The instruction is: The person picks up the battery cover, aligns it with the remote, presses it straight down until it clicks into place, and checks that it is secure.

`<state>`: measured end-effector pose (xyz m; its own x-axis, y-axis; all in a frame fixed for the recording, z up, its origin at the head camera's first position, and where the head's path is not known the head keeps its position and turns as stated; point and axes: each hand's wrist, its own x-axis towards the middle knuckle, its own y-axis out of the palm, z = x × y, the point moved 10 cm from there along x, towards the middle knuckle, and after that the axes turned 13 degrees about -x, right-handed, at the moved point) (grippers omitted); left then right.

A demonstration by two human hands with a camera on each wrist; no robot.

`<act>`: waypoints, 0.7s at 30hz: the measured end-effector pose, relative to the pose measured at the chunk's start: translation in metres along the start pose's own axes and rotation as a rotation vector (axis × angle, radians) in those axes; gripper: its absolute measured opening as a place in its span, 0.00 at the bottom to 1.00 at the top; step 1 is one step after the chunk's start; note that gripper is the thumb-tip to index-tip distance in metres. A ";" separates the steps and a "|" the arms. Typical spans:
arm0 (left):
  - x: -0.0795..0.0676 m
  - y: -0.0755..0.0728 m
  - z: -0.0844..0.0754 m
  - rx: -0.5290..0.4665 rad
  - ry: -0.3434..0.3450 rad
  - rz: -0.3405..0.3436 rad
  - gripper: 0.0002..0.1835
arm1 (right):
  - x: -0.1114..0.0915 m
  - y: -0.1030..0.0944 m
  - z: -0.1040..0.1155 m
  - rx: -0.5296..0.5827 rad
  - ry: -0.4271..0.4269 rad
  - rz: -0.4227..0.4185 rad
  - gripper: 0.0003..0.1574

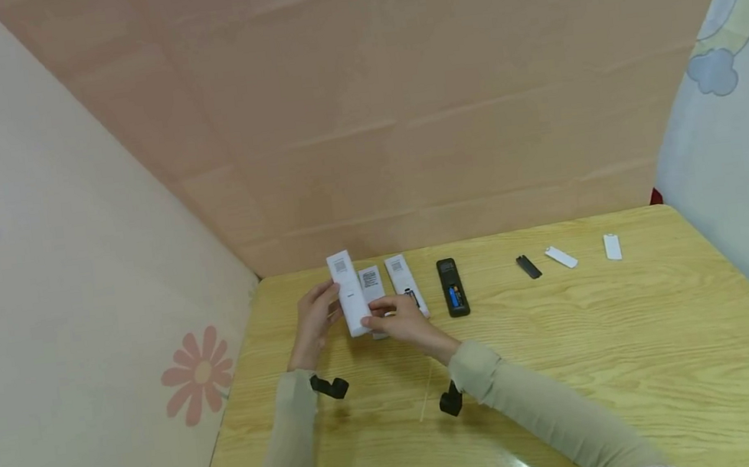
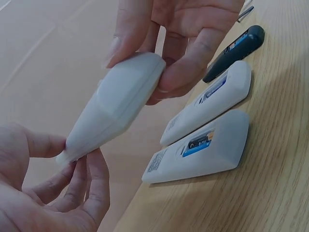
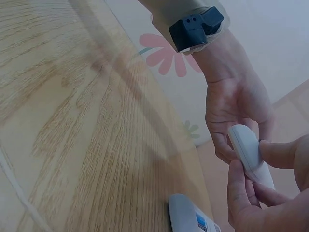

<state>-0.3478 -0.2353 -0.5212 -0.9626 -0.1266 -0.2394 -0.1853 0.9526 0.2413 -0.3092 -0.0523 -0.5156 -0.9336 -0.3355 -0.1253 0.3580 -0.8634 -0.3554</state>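
Observation:
Both hands hold a white remote control (image 1: 350,294) tilted above the table, its label side showing in the head view. My left hand (image 1: 316,313) grips it along its left side; in the left wrist view, thumb and fingers pinch its narrow end. My right hand (image 1: 404,321) pinches the thicker near end between thumb and fingers. Just beyond my right hand lie two white remotes, one (image 2: 200,150) with batteries showing in its bay and the other (image 2: 212,99) with an uncovered bay too. A black remote (image 1: 453,286) lies to their right, blue and orange batteries visible inside.
Farther right on the wooden table (image 1: 601,338) lie a black battery cover (image 1: 528,267) and two white ones, one slanted (image 1: 561,257) and one straight (image 1: 612,246). A thin pale cord (image 3: 19,193) runs across the tabletop. Curtain-like walls stand behind and at both sides.

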 end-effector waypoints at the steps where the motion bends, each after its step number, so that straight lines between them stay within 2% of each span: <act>1: 0.001 -0.001 0.000 -0.001 -0.002 -0.003 0.25 | 0.001 0.001 0.000 -0.004 0.004 -0.004 0.30; 10: 0.004 -0.008 0.002 0.018 -0.028 -0.010 0.24 | 0.008 0.009 -0.006 -0.024 0.038 -0.030 0.31; 16: 0.002 -0.015 0.005 0.032 -0.005 -0.024 0.25 | 0.011 0.017 -0.009 -0.009 0.042 -0.032 0.30; 21: 0.005 -0.027 0.007 0.043 0.008 -0.052 0.26 | 0.016 0.026 -0.005 -0.028 0.037 -0.047 0.31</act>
<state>-0.3461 -0.2599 -0.5351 -0.9536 -0.1778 -0.2428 -0.2261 0.9558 0.1878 -0.3151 -0.0784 -0.5321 -0.9494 -0.2799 -0.1422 0.3136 -0.8668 -0.3877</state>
